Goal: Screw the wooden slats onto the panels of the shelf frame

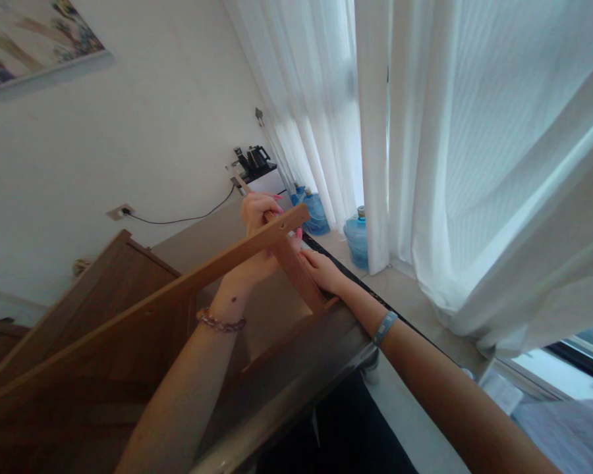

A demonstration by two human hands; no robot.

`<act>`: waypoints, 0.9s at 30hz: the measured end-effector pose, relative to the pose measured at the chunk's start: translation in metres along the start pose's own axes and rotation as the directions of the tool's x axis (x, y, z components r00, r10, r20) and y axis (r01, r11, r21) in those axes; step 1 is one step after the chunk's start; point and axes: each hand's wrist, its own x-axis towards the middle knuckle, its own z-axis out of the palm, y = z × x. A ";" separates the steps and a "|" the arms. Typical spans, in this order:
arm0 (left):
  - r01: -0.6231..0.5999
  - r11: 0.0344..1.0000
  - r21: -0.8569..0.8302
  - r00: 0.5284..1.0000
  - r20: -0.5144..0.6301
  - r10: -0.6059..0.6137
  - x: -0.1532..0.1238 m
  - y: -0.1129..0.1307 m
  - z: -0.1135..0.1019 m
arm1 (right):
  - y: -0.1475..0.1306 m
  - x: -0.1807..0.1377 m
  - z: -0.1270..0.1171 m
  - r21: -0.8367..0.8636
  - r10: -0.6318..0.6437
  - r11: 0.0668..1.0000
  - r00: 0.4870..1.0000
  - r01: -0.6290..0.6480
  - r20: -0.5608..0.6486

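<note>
A wooden furniture frame (178, 289) lies tilted before me, its long rail running from lower left up to the middle. My left hand (259, 212) reaches through the frame, below the long rail, with its fingers closed around a wooden bar (242, 182); part of the grip is hidden behind the rail's end. A short wooden crosspiece (299, 276) slopes down from that end. Right beside it, my right hand (322, 270) has its fingers curled and pressed together against the crosspiece's edge. Whatever its fingertips hold is too small or hidden to make out.
Brown wooden panels (109, 283) stand at the left. Blue water bottles (357, 240) are on the floor near the white curtains (425, 131). A black kettle (257, 158) sits on a small cabinet, and a cable (188, 219) runs to a wall socket (121, 212).
</note>
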 end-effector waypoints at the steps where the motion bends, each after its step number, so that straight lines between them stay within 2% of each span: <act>1: -0.003 1.000 -0.001 1.000 0.007 0.003 0.000 -0.001 0.000 | 0.000 0.000 0.000 0.002 -0.010 1.000 1.000 0.010 0.003; 7: -0.027 1.000 -0.007 0.999 0.047 0.027 0.000 -0.005 -0.001 | 0.000 0.000 -0.002 0.053 -0.015 0.999 1.000 0.014 0.018; 12: -0.031 0.995 -0.093 0.994 0.098 0.041 0.002 -0.006 -0.005 | -0.001 -0.001 -0.004 0.019 -0.006 1.000 1.000 0.005 0.027; 16: -0.085 0.993 -0.084 0.995 0.043 0.089 0.003 -0.007 -0.004 | -0.002 0.000 -0.004 -0.027 -0.050 0.998 0.998 0.051 0.037; 18: -0.091 0.995 -0.052 0.996 0.003 0.091 0.003 -0.007 -0.002 | -0.001 0.000 -0.004 -0.018 -0.035 0.999 0.999 0.035 0.024; 22: -0.008 1.000 0.009 1.000 0.030 0.008 0.002 -0.001 -0.002 | 0.000 0.001 -0.002 0.054 0.036 0.998 0.999 -0.034 -0.038; 27: 0.033 0.998 0.061 0.999 0.034 -0.035 0.002 0.007 -0.003 | 0.000 0.000 -0.002 0.251 0.092 0.967 0.984 -0.052 -0.151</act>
